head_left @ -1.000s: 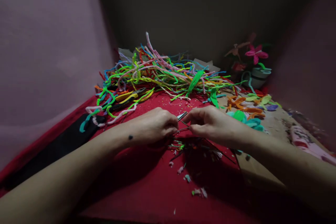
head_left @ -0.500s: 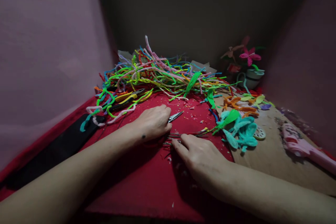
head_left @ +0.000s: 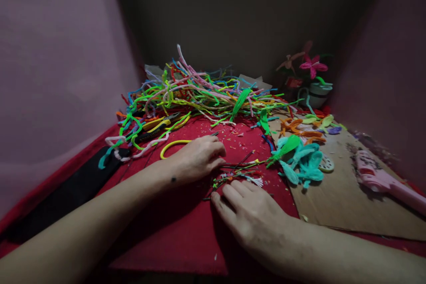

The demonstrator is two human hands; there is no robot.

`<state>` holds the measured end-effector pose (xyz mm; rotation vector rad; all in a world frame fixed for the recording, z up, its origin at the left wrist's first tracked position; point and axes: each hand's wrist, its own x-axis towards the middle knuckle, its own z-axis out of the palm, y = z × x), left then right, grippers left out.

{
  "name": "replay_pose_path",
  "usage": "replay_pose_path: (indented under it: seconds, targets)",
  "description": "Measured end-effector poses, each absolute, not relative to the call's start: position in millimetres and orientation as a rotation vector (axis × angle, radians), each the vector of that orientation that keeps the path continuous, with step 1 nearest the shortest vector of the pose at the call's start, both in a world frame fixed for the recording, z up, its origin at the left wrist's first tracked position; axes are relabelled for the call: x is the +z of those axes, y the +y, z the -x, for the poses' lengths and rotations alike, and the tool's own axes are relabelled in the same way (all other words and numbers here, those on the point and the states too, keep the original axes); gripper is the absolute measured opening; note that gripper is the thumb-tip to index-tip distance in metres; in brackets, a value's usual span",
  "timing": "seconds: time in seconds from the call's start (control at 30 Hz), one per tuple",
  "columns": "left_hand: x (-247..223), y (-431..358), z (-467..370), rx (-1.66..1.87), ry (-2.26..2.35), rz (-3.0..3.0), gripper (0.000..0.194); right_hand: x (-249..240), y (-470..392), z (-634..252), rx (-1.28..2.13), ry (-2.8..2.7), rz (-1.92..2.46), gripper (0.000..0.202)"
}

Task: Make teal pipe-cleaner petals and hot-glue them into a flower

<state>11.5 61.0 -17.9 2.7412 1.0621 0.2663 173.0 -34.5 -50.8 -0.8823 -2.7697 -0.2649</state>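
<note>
My left hand (head_left: 199, 155) is closed, with its fingers curled down over the red cloth (head_left: 166, 239). Its thumb meets the left ends of several thin dark wire stems (head_left: 239, 165), and what it grips is hidden. Partly under this hand lie scissors; a yellow handle loop (head_left: 171, 144) and a blade tip show. My right hand (head_left: 248, 208) bends its fingers around the near side of a loose bunch of thin stems and coloured scraps (head_left: 233, 179). White strands fan out at the bunch's right end. Its fingertips are partly hidden.
Behind lies a heap of coloured pipe cleaners (head_left: 199, 91), with yellow-black pliers (head_left: 156, 126) at its left. Teal fuzzy petals (head_left: 304, 164) and a pink glue gun (head_left: 376, 177) rest on the cardboard (head_left: 346, 208). A small flower pot (head_left: 316, 93) stands back right.
My left hand has shifted over the scissors, covering most of the blades and uncovering a yellow handle. My right hand has moved slightly nearer me, and the coloured scraps now show beyond it.
</note>
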Motion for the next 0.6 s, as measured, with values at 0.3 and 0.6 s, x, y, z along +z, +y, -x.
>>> replay_pose_path:
  seconds: [0.3, 0.6]
  targets:
    - [-29.2, 54.6, -19.4, 0.093, 1.136, -3.014, 0.014, -55.0, -31.2, -178.5, -0.116, -2.657, 0.937, 0.023]
    - [-13.2, 43.2, -20.3, 0.141, 1.12, -3.521, 0.012, -55.4, -22.4, -174.6, -0.061, -2.656, 1.04, 0.027]
